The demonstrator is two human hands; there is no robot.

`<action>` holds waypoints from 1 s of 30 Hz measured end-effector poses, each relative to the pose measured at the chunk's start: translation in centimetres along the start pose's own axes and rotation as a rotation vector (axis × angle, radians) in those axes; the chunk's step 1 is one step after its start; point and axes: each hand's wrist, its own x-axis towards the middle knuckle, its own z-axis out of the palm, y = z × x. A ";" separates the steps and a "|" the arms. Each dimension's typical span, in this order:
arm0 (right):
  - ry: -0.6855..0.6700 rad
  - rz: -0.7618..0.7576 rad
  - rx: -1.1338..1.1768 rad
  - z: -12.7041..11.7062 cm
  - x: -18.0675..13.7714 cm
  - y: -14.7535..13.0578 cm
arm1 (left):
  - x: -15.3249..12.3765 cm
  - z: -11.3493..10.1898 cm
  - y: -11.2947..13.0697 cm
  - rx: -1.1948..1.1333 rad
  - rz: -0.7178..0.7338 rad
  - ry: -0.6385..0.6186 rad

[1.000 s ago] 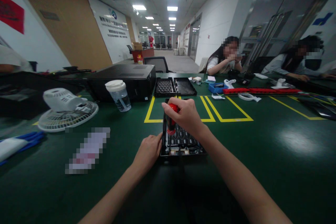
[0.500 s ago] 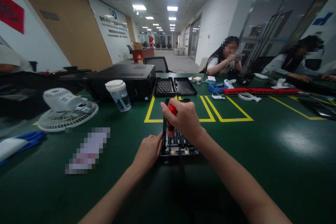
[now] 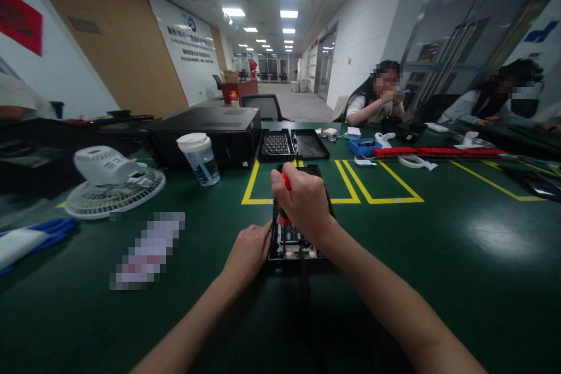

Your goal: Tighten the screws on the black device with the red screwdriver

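Note:
A black opened device (image 3: 293, 243) with a honeycomb-patterned inside lies on the green table in front of me. My right hand (image 3: 304, 201) is closed round a red-handled screwdriver (image 3: 284, 198) that stands upright on the device's left part. My left hand (image 3: 249, 252) rests against the device's left edge, its fingers curled onto the rim and steadying it.
A white desk fan (image 3: 111, 182) lies at the left, with a capped plastic cup (image 3: 199, 158) and a black computer case (image 3: 205, 131) behind. Two black trays (image 3: 293, 145) sit beyond yellow floor-tape lines (image 3: 350, 184). Two people sit at the far right side.
My right hand has rolled over the screwdriver handle and shifted slightly left and nearer, covering more of the red handle. My left hand and the device stay put.

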 end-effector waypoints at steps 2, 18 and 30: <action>-0.002 0.001 0.000 0.1 0.0 0.1 | 0.0 0.0 0.0 0.002 -0.001 -0.003; -0.330 0.107 0.831 0.2 1.3 2.1 | 0.0 -0.1 0.1 0.012 -0.006 0.000; -0.709 0.258 1.799 2.3 1.1 3.4 | 0.0 -0.2 0.1 -0.014 0.000 0.007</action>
